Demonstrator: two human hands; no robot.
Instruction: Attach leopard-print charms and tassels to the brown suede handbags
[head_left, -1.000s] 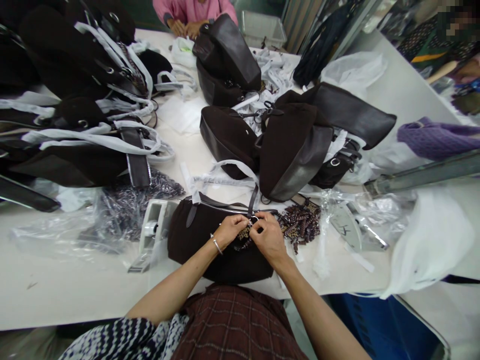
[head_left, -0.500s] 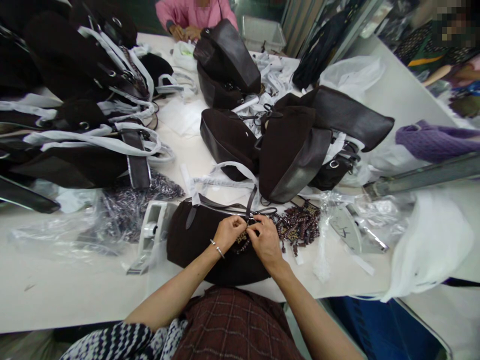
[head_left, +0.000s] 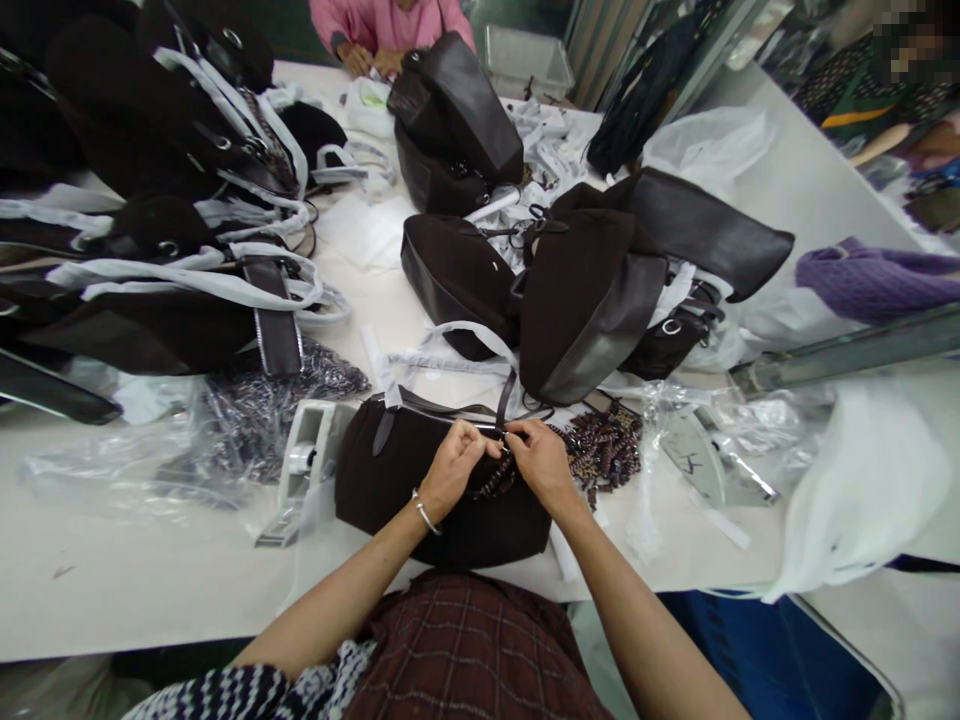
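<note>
A dark brown handbag (head_left: 382, 500) lies on the table right in front of me, its zipped top edge facing away. My left hand (head_left: 454, 468) is over the middle of it, thumb and fingers pinched together. Close to its right, my right hand (head_left: 541, 466) pinches at the foot of the bag's dark strap (head_left: 505, 400). A beaded tassel charm (head_left: 493, 486) hangs between and below my fingertips against the bag, its upper end held there. The small fastening is mostly hidden by the fingers. A pile of similar tassel charms (head_left: 611, 445) lies just right of the bag.
Dark bags (head_left: 585, 300) are heaped beyond, with more bags (head_left: 150, 330) at the left. Tape dispensers (head_left: 306, 465) stand either side of me. A white plastic bag (head_left: 862, 490) is at the right. Across the table sits a person in pink (head_left: 382, 25).
My hands have shifted slightly up toward the bag's top edge and drawn a little apart. The right hand has turned, and the charm now shows lower between them.
</note>
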